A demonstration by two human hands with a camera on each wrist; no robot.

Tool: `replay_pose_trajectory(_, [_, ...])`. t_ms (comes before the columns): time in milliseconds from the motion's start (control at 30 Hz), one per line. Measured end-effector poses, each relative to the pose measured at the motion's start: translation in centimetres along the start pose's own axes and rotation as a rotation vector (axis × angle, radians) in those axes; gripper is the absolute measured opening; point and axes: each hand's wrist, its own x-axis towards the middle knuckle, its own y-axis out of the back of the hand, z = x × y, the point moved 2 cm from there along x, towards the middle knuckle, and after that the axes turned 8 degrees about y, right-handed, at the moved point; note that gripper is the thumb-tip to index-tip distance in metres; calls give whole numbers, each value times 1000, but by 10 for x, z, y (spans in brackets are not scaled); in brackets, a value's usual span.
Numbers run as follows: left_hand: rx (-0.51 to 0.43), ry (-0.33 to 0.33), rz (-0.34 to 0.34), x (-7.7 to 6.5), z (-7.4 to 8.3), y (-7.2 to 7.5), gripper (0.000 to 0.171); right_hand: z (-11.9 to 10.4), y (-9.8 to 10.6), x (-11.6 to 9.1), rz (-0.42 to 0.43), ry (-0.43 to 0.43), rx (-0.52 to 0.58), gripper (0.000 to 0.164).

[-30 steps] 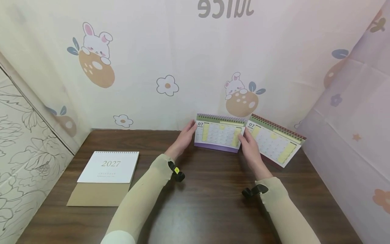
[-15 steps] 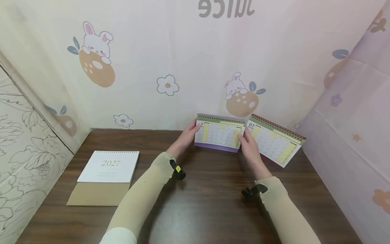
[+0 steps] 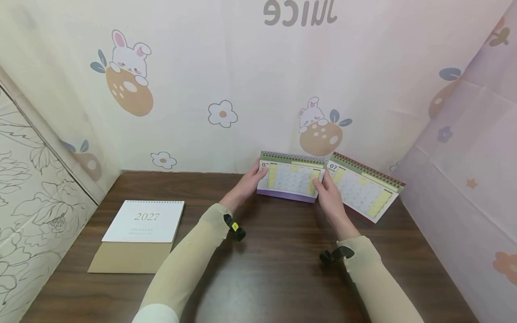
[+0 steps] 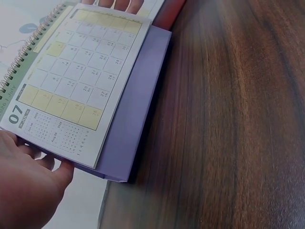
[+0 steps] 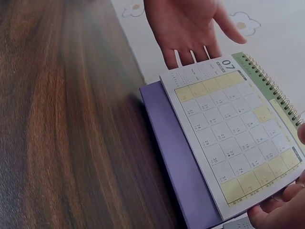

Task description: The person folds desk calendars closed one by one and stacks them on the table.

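Note:
A purple-based spiral desk calendar [image 3: 291, 177], open at page 07, stands near the back of the table between my two hands. My left hand [image 3: 244, 186] is at its left edge; in the right wrist view, that hand's fingers [image 5: 183, 56] run straight behind the calendar, with the thumb spread off the page. At the right edge is my right hand [image 3: 332, 199], its fingers [image 4: 121, 5] passing behind the calendar in the left wrist view. In the head view both thumbs overlap the page. A similar calendar with a red base [image 3: 359, 188] stands slanted right beside my right hand.
A white 2027 desk calendar with a tan base [image 3: 143, 222] is at the left of the dark wooden table [image 3: 274, 278]. A curtain [image 3: 258, 89] printed with rabbits and flowers hangs along the table's back edge. More printed cloth hangs at both sides.
My left hand has shifted slightly right, its thumb now over the page's left side. The right thumb has also moved a little further over the page. The calendars stay almost where they were.

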Motion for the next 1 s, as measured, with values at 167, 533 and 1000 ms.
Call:
replay_pose_trajectory(167, [13, 4, 8, -7, 4, 1, 68, -3, -1, -4, 0, 8, -18, 69])
replay_pose_trajectory(533, [-9, -7, 17, -25, 5, 8, 70, -16, -8, -17, -23, 1, -22, 67])
replay_pose_trajectory(1000, [-12, -12, 17, -57, 6, 25, 73, -33, -27, -43, -52, -1, -26, 71])
